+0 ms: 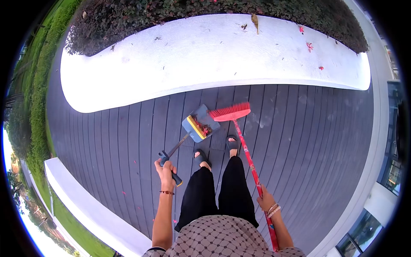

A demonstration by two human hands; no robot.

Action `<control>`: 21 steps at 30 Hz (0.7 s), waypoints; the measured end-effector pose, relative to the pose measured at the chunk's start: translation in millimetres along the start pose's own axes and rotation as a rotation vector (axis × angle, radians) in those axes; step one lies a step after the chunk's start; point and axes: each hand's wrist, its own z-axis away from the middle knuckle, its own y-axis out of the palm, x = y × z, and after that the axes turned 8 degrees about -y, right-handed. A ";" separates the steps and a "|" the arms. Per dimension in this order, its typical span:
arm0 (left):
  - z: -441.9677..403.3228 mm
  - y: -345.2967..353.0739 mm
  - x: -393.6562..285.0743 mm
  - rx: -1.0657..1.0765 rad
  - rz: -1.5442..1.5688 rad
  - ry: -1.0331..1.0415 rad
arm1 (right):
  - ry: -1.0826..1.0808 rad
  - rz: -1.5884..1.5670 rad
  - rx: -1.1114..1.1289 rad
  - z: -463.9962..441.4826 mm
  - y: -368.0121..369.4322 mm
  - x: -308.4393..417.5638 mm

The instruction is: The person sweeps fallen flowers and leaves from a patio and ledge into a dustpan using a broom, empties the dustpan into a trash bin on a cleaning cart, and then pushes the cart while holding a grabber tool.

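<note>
My left hand is closed round the dark handle of a long-handled dustpan. The grey-blue pan has a yellow-edged row of comb teeth, and reddish-brown leaves and petals lie in it. My right hand grips the red patterned pole of a broom. The broom's red bristle head is just right of the pan, its left end overlapping the pan's edge in view. Whether the head touches the floor I cannot tell.
Dark plank decking surrounds my sandalled feet. A curved white planter ledge with a dark hedge stands ahead, fallen pink flowers on it. Another low white wall runs at the lower left. Small petals dot the planks.
</note>
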 end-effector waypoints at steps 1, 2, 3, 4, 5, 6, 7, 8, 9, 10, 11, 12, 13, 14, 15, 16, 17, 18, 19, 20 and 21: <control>1.8 0.5 1.7 0.014 -0.002 -0.001 | -0.003 0.006 0.004 -11.4 1.3 -0.7; 2.5 -0.4 3.4 0.028 -0.006 -0.003 | -0.039 0.048 -0.042 -28.1 7.3 -4.5; 3.3 -5.4 8.3 0.048 0.011 0.003 | -0.076 0.091 -0.087 -42.1 10.8 -9.5; 6.2 -10.3 11.9 0.044 0.015 0.002 | -0.077 0.096 -0.084 -49.8 13.7 -3.8; 10.1 -15.0 14.6 0.026 0.042 -0.004 | -0.091 0.158 -0.115 -56.2 19.3 7.5; 15.5 -20.0 17.3 0.005 0.072 -0.009 | -0.107 0.223 -0.143 -59.5 21.8 13.2; 22.4 -25.1 18.6 -0.002 0.092 -0.016 | -0.114 0.234 -0.136 -56.1 23.2 9.1; 22.7 -30.5 22.2 -0.012 0.108 -0.011 | -0.175 0.324 -0.115 -53.0 26.3 1.9; 23.0 -37.6 27.3 -0.020 0.163 -0.015 | -0.239 0.420 -0.091 -49.3 25.8 -3.2; 23.7 -45.4 33.4 -0.030 0.222 -0.015 | -0.245 0.383 -0.018 -34.5 10.7 2.8; 24.3 -50.8 42.9 -0.039 0.248 0.001 | -0.260 0.355 0.053 -19.6 -9.3 13.7; 29.0 -55.8 51.7 -0.060 0.294 0.023 | -0.284 0.376 0.076 -10.8 -16.3 10.2; 34.6 -61.4 61.9 -0.086 0.324 0.021 | -0.307 0.400 0.102 -4.5 -21.4 6.5; 40.5 -65.6 70.9 -0.116 0.356 0.014 | -0.341 0.447 0.117 -1.5 -31.3 17.0; 49.4 -71.1 78.5 -0.165 0.403 0.008 | -0.291 0.380 0.150 0.7 -39.0 29.5; 55.4 -79.1 89.3 -0.206 0.458 0.026 | -0.237 0.315 0.191 -0.5 -43.1 41.0; 63.3 -87.4 99.8 -0.230 0.530 0.026 | -0.273 0.369 0.228 -7.7 -49.5 49.3; 71.8 -94.6 103.5 -0.261 0.598 0.023 | -0.217 0.253 0.260 -17.2 -60.6 63.0; 83.7 -102.8 107.8 -0.312 0.640 0.013 | -0.158 0.140 0.290 -23.8 -66.5 74.4; 89.6 -111.7 121.4 -0.343 0.703 0.024 | -0.185 0.195 0.331 -31.2 -71.5 86.3; 98.8 -118.3 131.3 -0.374 0.760 0.031 | -0.143 0.004 0.365 -38.2 -76.2 96.5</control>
